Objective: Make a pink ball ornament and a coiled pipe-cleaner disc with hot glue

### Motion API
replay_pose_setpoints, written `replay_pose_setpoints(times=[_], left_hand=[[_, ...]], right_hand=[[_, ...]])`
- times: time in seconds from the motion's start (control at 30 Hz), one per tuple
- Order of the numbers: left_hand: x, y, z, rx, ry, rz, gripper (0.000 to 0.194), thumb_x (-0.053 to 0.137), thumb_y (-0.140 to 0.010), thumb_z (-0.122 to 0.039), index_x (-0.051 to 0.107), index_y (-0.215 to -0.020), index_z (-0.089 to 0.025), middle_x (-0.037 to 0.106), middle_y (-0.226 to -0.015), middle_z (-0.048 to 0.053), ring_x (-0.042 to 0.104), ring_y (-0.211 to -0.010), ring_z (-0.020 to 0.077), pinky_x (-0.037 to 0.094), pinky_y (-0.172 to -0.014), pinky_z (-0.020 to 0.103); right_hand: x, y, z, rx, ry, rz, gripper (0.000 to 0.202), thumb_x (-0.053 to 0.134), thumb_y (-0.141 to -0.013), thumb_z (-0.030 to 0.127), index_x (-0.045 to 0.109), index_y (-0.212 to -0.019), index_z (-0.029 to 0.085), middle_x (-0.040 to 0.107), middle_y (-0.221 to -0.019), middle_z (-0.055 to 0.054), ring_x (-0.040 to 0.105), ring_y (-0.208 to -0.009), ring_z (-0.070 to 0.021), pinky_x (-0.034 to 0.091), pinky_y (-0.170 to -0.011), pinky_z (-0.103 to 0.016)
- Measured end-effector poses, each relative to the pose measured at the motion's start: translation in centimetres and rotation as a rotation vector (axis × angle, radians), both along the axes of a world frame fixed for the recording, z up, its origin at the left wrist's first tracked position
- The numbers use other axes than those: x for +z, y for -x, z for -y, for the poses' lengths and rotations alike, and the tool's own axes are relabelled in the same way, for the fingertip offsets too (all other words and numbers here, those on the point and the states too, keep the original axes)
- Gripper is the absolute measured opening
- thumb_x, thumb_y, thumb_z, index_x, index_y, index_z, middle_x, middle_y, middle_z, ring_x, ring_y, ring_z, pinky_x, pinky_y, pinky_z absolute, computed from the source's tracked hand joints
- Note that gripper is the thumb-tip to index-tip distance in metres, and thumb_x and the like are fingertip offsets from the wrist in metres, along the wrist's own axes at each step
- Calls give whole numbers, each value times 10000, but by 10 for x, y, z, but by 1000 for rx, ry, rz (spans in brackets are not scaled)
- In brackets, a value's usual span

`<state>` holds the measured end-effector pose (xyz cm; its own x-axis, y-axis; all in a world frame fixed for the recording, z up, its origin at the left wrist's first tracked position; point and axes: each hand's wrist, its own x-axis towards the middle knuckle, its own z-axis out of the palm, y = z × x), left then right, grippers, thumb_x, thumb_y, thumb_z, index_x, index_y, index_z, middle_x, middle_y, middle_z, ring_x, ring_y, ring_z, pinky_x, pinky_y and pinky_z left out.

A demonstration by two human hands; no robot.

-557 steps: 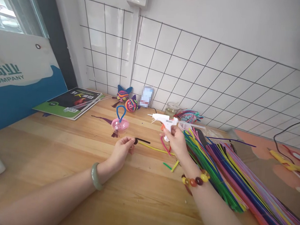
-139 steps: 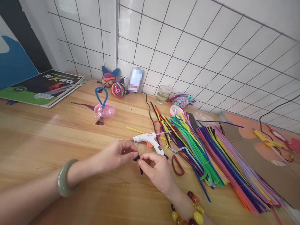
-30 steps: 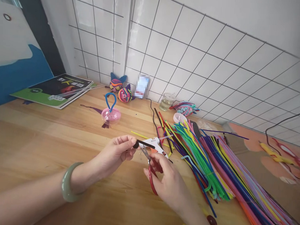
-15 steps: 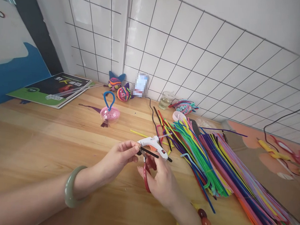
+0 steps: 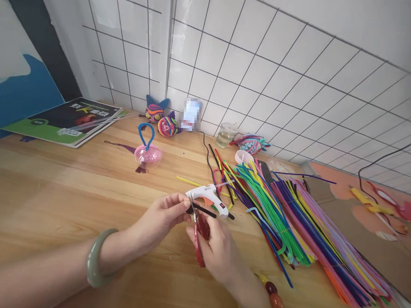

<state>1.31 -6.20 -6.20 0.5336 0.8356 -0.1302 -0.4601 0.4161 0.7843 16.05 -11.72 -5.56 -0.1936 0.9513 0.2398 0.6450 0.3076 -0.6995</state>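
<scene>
Between the fingertips of my left hand (image 5: 169,211) a black pipe cleaner (image 5: 205,211) is pinched, its free end pointing right. My right hand (image 5: 217,245) grips red-handled scissors (image 5: 198,242), their blades at the pipe cleaner beside my left fingertips. Just beyond both hands a white glue gun (image 5: 208,196) lies on the wooden table (image 5: 70,202). Colourful pipe cleaners (image 5: 274,216) lie in bundles to the right of my right hand.
A pink clear container (image 5: 148,155) with a blue loop stands mid-table. Along the tiled wall are wrapped colourful ornaments (image 5: 168,125), a phone (image 5: 191,114) and a glass jar (image 5: 226,135). Magazines (image 5: 64,120) lie at the left, a yellow tool (image 5: 370,201) at the right.
The view has shifted slightly. The scissors' handles look closer together, and my right hand has moved a little toward my left. Both hands keep their holds.
</scene>
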Motion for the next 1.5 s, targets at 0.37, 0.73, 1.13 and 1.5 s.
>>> replay_pose_setpoints(times=[0.37, 0.73, 1.13, 1.5], left_hand=[[-2, 0, 0, 7, -19, 16, 129, 603, -761, -231, 594, -684, -128, 593, -687, 22, 529, -649, 111, 426, -684, 254], [-1, -2, 1, 18, -30, -7, 138, 584, -774, -229, 585, -690, -120, 592, -671, 26, 525, -628, 109, 419, -656, 245], [0, 0, 2, 11, -31, 1, 148, 578, -778, -233, 575, -676, -125, 582, -656, 21, 524, -636, 116, 419, -674, 263], [0, -1, 4, 17, -10, 9, 148, 590, -768, -231, 585, -669, -121, 579, -649, 18, 519, -628, 107, 414, -672, 249]], right_hand=[[-8, 4, 0, 3, 94, -216, 388, 501, -825, 240, 411, -1202, 218, 573, -1111, -71, 565, -983, -191, 467, -845, -341], [-10, 5, 1, -8, 123, -209, 364, 479, -842, 256, 423, -1199, 209, 604, -1008, -64, 588, -910, -184, 483, -800, -331], [-11, 4, 1, 5, 95, -228, 364, 493, -833, 233, 421, -1190, 219, 591, -1074, -62, 588, -936, -173, 483, -821, -320], [-9, 8, 3, 3, 112, -206, 354, 450, -853, 253, 394, -1199, 201, 596, -1002, -65, 581, -864, -159, 472, -781, -299]])
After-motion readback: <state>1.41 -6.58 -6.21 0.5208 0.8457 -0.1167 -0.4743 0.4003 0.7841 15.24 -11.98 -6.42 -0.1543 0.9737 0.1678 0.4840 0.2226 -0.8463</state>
